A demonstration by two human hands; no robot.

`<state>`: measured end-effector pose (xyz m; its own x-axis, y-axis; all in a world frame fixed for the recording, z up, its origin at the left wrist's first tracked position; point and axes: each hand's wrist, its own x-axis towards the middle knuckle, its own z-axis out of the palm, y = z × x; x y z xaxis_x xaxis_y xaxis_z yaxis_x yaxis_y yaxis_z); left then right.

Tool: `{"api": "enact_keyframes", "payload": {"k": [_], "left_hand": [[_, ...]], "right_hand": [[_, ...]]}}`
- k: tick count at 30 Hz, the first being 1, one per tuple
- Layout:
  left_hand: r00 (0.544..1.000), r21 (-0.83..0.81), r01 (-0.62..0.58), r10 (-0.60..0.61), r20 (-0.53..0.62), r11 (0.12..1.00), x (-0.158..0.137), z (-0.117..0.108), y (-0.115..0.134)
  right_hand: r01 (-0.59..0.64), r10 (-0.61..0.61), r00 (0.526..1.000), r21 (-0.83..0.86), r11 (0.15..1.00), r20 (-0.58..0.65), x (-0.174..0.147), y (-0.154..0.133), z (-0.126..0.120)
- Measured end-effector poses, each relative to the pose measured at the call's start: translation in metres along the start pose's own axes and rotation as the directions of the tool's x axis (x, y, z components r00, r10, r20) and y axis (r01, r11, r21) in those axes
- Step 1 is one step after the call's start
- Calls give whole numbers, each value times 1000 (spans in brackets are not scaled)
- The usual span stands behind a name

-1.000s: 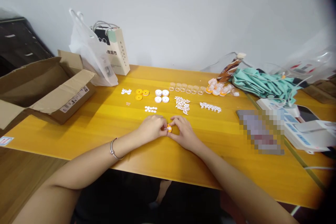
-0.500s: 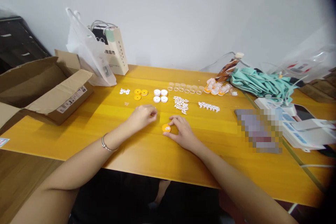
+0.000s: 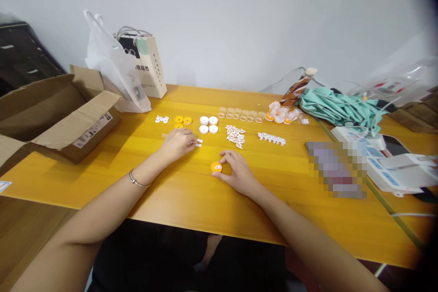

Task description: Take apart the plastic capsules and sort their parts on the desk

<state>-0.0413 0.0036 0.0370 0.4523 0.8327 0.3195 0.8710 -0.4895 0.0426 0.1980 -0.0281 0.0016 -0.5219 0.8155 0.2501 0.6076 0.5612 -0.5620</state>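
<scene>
My right hand (image 3: 237, 172) curls its thumb and fingers round a shallow orange-yellow round cup (image 3: 213, 167), holding it at the table top. Some small white part (image 3: 218, 168) lies inside the cup. To the left, my left hand (image 3: 178, 144) is closed in a pinch, a silver bangle on its wrist. Small white plastic pieces (image 3: 199, 142) show at its fingertips; how many are gripped I cannot make out. Just behind this hand are yellow round discs (image 3: 187, 120), one partly covered by it. White round discs (image 3: 204, 121) sit to their right.
White pieces (image 3: 162, 119), clear cups (image 3: 230, 112), white openwork pieces (image 3: 235, 137) and a toothed white strip (image 3: 272, 138) are laid out behind my hands. Orange-and-clear assemblies (image 3: 283, 115) and a bottle (image 3: 298, 87) stand farther right. A cardboard box (image 3: 85, 123) is left, a power strip (image 3: 383, 169) right.
My left hand has moved left and slightly back, now pinching beside small white pieces that show at its fingertips. My right hand stays in place on the orange-yellow cup.
</scene>
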Motion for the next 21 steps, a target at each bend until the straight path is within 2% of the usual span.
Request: {"api": "enact_keyframes", "payload": {"k": [5,8,11,13,21], "left_hand": [[993,-186,2,-23,-115,983,-4,-7,7],[993,-306,-111,93,-71,946,-6,-8,22],[965,-420,-236,262,7,876,-8,-5,38],[947,-463,-268,319,34,845,-9,-2,46],[942,-552,-246,330,57,797,-11,4,49]], "right_hand": [[-8,8,1000,3,1000,2,0,-1,-1],[-11,11,1000,4,1000,1,0,-1,-1],[-8,8,1000,6,1000,-5,0,0,0],[-6,6,1000,7,1000,-15,0,0,0],[7,-7,999,5,1000,-32,0,3,3]]}}
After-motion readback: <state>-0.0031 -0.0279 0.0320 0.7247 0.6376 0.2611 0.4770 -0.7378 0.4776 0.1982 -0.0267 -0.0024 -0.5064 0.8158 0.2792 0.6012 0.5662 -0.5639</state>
